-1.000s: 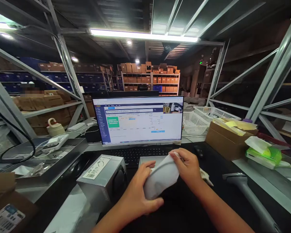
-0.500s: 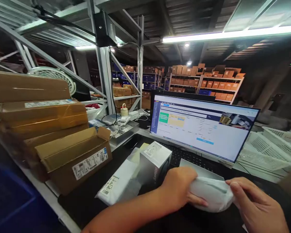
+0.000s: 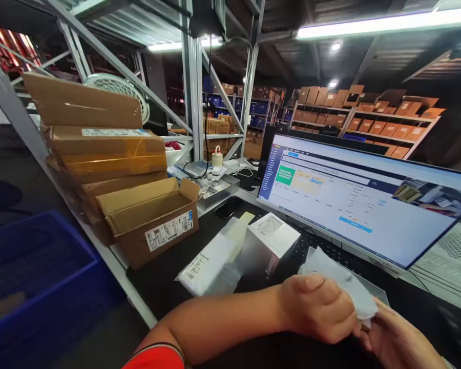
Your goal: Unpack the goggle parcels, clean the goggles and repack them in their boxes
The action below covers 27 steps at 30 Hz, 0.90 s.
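My left hand (image 3: 318, 313) is closed around a white plastic mailer bag (image 3: 340, 281) just above the black desk (image 3: 165, 277). Under and to the right of it, my right hand (image 3: 397, 341) also grips the bag, its fingers mostly hidden. A grey product box (image 3: 269, 245) with a white label stands just left of the hands. A flat white packet (image 3: 209, 264) with a barcode lies beside that box. The keyboard (image 3: 322, 251) and the lit monitor (image 3: 364, 197) are right behind the bag.
An open cardboard box (image 3: 149, 220) with a barcode label sits at the desk's left edge, below a stack of taped cartons (image 3: 100, 143). A blue bin (image 3: 34, 277) is at the lower left. A metal tray (image 3: 215, 187) with cables and white baskets (image 3: 453, 251) flank the monitor.
The view has swung further left, bringing the cartons and blue bin into sight. Both hands keep hold of the white bag, which now looks more crumpled and is drawn closer to me.
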Each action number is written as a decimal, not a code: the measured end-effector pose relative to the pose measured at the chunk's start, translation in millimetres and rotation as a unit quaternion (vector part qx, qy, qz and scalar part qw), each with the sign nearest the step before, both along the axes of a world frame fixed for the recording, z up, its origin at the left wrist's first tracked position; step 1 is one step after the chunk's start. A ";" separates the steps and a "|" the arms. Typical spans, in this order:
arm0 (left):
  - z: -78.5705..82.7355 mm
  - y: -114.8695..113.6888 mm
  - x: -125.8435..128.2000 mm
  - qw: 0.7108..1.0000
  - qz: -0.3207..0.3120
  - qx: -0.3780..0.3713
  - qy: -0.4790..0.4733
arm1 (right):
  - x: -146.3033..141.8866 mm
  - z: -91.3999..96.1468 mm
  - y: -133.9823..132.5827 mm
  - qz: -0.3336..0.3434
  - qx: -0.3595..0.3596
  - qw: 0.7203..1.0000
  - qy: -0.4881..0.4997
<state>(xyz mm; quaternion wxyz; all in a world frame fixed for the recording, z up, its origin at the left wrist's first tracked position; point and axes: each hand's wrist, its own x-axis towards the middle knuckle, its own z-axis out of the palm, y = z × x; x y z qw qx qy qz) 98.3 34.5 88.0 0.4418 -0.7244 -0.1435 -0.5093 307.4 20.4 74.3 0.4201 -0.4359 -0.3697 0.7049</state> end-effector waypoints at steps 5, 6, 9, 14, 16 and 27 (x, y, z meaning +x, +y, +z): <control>-3.7 3.0 0.0 0.998 -0.055 0.027 0.010 | -5.1 16.4 -17.2 0.029 0.015 0.999 -0.036; -5.1 2.5 1.1 0.998 -0.065 0.020 0.015 | -5.0 16.5 -18.8 0.017 0.026 0.998 -0.048; -10.0 0.2 6.0 0.993 -0.106 -0.050 0.018 | 5.0 14.7 -19.3 -0.020 0.049 0.996 -0.075; -14.1 6.5 13.3 0.846 -0.069 -0.523 0.075 | 62.8 17.8 -24.6 -0.268 0.120 0.955 -0.047; -13.8 11.7 17.3 0.786 -0.050 -0.609 0.098 | 85.4 15.4 -33.1 -0.337 0.139 0.931 -0.021; 1.1 31.4 64.0 0.636 0.002 -0.709 0.305 | 99.6 -16.4 -50.1 -0.311 0.174 0.934 -0.009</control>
